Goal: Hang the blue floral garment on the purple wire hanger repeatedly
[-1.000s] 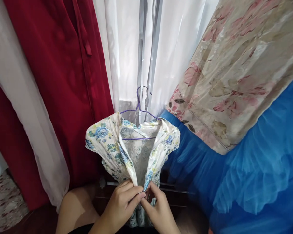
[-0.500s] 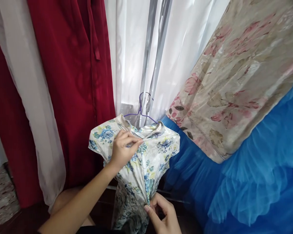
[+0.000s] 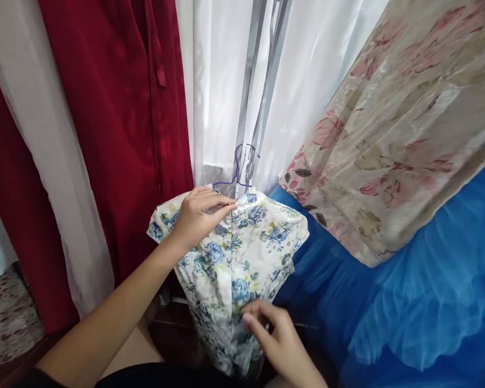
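Observation:
A white dress (image 3: 267,231) with blue and yellow-green flowers and short cap sleeves hangs on a purple wire hanger (image 3: 236,175). My left hand (image 3: 200,213) pinches the neckline at the top of the dress's middle seam, thumb against fingers. Lower down, by that same seam, is my right hand (image 3: 272,328). Its thumb and forefinger are curled together near the fabric and slightly blurred; whether anything is between the tips is hidden. The seam runs straight down between the two hands.
A dark red garment (image 3: 125,108) and a pale sheer cloth (image 3: 44,134) hang at left. White curtains (image 3: 222,81) and grey metal poles (image 3: 248,81) stand behind. On the right are a pink-flowered beige cloth (image 3: 400,140) and blue ruffled tulle (image 3: 412,302).
The gaping front of the dress now lies flat along its seam, and the neckline edges have come together. My left hand has risen slightly; my right hand has moved up a little from the lower seam.

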Tool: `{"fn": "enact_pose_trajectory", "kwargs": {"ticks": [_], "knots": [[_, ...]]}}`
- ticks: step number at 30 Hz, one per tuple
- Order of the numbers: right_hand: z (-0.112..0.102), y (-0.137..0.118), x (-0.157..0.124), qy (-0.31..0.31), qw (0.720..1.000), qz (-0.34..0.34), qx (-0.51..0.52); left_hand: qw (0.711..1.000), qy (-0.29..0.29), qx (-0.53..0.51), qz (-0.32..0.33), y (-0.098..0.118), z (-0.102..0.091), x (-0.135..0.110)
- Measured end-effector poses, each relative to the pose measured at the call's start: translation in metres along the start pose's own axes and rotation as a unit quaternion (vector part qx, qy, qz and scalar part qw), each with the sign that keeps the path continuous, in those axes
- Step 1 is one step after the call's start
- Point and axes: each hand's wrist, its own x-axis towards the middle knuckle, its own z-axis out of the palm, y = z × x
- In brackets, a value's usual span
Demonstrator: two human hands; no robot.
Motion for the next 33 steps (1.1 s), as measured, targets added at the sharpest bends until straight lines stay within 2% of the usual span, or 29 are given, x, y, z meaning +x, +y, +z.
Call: {"fn": "enact_pose_trajectory", "kwargs": {"ticks": [4, 6, 8, 10, 13, 17, 23, 27, 33], "knots": [[-0.017, -0.047, 0.070, 0.050, 0.992, -0.071, 0.087, 0.995, -0.077, 0.014, 0.056, 0.010, -0.006, -0.001], [-0.019, -0.067, 0.106, 0.056, 0.986, -0.106, 0.118, 0.991, -0.105, 0.023, 0.078, 0.012, -0.007, -0.003], [-0.017, -0.081, 0.132, 0.060, 0.980, -0.128, 0.142, 0.988, -0.128, 0.030, 0.082, 0.013, -0.009, -0.006], [-0.012, -0.088, 0.146, 0.067, 0.974, -0.133, 0.173, 0.987, -0.139, 0.035, 0.066, 0.014, -0.012, -0.008], [-0.006, -0.088, 0.150, 0.089, 0.968, -0.134, 0.190, 0.989, -0.134, 0.040, 0.041, 0.016, -0.014, -0.010], [-0.006, -0.083, 0.145, 0.145, 0.969, -0.142, 0.142, 0.989, -0.136, 0.043, 0.035, 0.018, -0.012, -0.008], [-0.002, -0.084, 0.144, 0.147, 0.971, -0.157, 0.101, 0.990, -0.135, 0.028, 0.033, 0.019, -0.009, -0.008], [0.003, -0.080, 0.144, 0.199, 0.961, -0.158, 0.110, 0.991, -0.134, 0.023, 0.005, 0.021, -0.009, -0.009], [-0.001, -0.077, 0.138, 0.167, 0.961, -0.182, 0.125, 0.988, -0.145, -0.006, -0.048, 0.019, -0.011, -0.018]]}}
